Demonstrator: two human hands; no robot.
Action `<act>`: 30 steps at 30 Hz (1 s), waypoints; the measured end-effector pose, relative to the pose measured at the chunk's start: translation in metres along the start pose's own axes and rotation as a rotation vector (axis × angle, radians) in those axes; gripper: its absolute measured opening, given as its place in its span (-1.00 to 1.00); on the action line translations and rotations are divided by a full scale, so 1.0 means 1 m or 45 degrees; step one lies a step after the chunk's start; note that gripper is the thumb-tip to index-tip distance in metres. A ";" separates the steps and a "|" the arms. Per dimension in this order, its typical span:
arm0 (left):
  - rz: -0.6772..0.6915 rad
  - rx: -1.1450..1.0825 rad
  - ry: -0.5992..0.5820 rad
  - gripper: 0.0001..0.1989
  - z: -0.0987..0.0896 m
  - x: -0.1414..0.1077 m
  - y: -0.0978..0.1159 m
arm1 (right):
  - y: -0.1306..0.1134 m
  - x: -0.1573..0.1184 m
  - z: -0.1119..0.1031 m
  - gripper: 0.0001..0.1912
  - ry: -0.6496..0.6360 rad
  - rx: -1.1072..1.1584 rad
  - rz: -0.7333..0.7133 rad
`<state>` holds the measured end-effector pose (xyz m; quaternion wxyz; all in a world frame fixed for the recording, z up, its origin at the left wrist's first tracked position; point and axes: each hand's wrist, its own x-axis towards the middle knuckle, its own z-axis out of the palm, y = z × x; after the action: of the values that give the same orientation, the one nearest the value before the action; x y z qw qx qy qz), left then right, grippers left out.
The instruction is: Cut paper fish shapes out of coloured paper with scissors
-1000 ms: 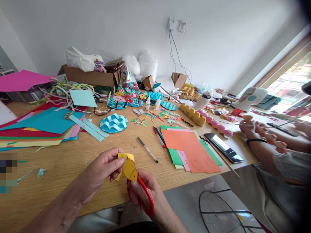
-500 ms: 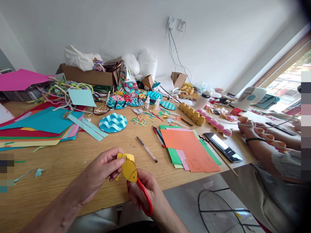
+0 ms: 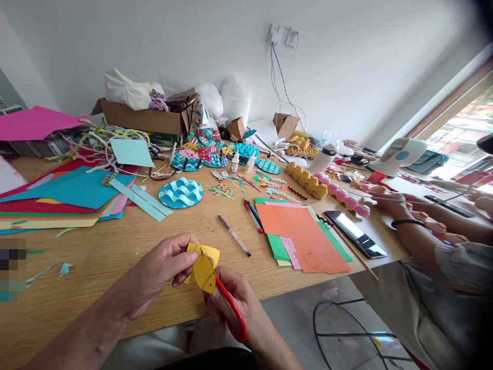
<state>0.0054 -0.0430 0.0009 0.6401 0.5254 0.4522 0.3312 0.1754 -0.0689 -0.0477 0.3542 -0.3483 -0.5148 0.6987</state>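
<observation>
My left hand pinches a piece of yellow paper between thumb and fingers, over the front edge of the table. A fish outline with an eye dot is drawn on it in dark lines, and part of its contour is cut. Red-handled scissors are in my right hand, its fingers closed through the handles. The blades are mostly hidden behind the paper, so how far apart they are does not show. Just beyond my hands a pen lies on the wood.
An orange sheet tops several papers at right, near a phone. Coloured paper is stacked at left. A round blue wave piece and glue bottles lie farther back. A co-worker's hands are at right.
The yellow paper has turned slightly between my hands, showing more of its upper right corner. My right hand and the scissors have shifted a little right. The view has moved slightly.
</observation>
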 end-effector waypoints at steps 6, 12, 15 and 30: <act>-0.005 -0.027 0.003 -0.79 0.001 0.000 -0.001 | -0.001 0.000 0.001 -0.53 0.043 -0.022 -0.005; -0.006 -0.028 0.026 -0.79 0.004 0.000 0.001 | 0.000 -0.001 0.003 -0.52 0.056 -0.022 -0.039; -0.006 -0.032 0.036 -0.79 0.005 0.000 0.002 | 0.003 0.000 0.003 -0.49 0.056 -0.009 -0.028; 0.016 -0.052 0.030 -0.79 0.006 0.001 0.000 | 0.009 0.001 0.003 -0.51 0.114 -0.012 -0.052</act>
<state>0.0117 -0.0445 0.0013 0.6432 0.5111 0.4497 0.3506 0.1706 -0.0714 -0.0561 0.3896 -0.3704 -0.5087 0.6725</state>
